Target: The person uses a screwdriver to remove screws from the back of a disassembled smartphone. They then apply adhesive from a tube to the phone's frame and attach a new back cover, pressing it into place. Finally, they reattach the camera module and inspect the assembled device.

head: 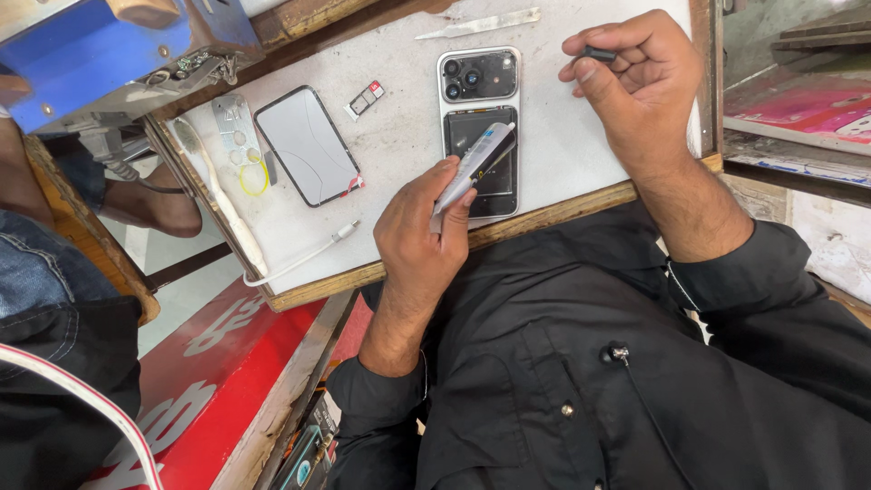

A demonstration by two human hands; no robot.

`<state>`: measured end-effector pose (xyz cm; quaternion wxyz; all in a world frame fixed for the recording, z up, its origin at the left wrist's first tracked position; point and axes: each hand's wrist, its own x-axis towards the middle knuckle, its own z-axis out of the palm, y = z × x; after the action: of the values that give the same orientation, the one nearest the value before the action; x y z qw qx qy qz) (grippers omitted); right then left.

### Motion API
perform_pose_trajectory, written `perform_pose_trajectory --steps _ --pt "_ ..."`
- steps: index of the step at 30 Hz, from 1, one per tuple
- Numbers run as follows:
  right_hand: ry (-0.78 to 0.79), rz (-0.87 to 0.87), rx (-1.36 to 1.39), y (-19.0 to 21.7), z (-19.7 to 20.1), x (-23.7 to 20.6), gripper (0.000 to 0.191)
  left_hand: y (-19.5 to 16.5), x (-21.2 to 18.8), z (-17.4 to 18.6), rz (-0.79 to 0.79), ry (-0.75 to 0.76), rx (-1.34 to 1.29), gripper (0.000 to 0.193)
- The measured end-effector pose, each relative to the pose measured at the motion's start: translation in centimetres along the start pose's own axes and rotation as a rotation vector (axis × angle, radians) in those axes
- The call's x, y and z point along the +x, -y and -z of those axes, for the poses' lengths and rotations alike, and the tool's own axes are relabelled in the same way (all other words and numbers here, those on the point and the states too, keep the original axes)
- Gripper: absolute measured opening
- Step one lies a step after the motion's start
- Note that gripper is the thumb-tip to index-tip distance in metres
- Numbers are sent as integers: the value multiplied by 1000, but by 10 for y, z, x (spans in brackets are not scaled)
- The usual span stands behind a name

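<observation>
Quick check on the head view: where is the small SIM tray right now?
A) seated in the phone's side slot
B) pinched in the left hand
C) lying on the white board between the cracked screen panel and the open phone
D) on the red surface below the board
C: the SIM tray lies loose on the white board, between the cracked screen panel and the open phone, with neither hand touching it.
</observation>
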<state>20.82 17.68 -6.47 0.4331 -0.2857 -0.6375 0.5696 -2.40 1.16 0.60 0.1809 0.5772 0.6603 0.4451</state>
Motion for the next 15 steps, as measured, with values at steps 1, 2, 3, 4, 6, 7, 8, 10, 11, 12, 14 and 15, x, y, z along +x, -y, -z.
perform_pose_trajectory --steps 1,2,3,4,6,7,8,10,11,12,14,15 --pt "-3 -5 -2 0 0 0 16 0 0 1 -5 6 11 26" --pt "-6 -10 -3 0 0 0 16 -1 0 1 -11 13 22 26" --pt "-9 -13 -3 0 0 0 16 -1 0 2 -16 12 25 26" --pt "-11 -16 -3 1 0 -1 16 -1 0 2 -19 11 29 26" --pt "-14 -20 -6 1 0 -1 16 -2 1 3 -28 10 34 26" --pt "-15 -23 -3 2 -1 -2 16 -2 1 4 -32 11 33 26" --pt "-17 -26 1 3 -1 -2 16 -3 1 4 -35 13 34 26" --pt "-19 -31 16 3 -1 -2 16 -4 0 4 -41 8 38 26" --pt "-21 -31 22 3 -1 -2 16 -4 0 4 -45 5 41 27" --pt "-21 -33 24 4 -1 -2 17 -4 0 4 -44 7 39 27" --pt "-22 -36 26 4 -1 -2 17 -5 -1 5 -41 11 37 27" --pt "-23 -37 24 3 -1 -2 16 -6 -1 6 -43 12 34 28"
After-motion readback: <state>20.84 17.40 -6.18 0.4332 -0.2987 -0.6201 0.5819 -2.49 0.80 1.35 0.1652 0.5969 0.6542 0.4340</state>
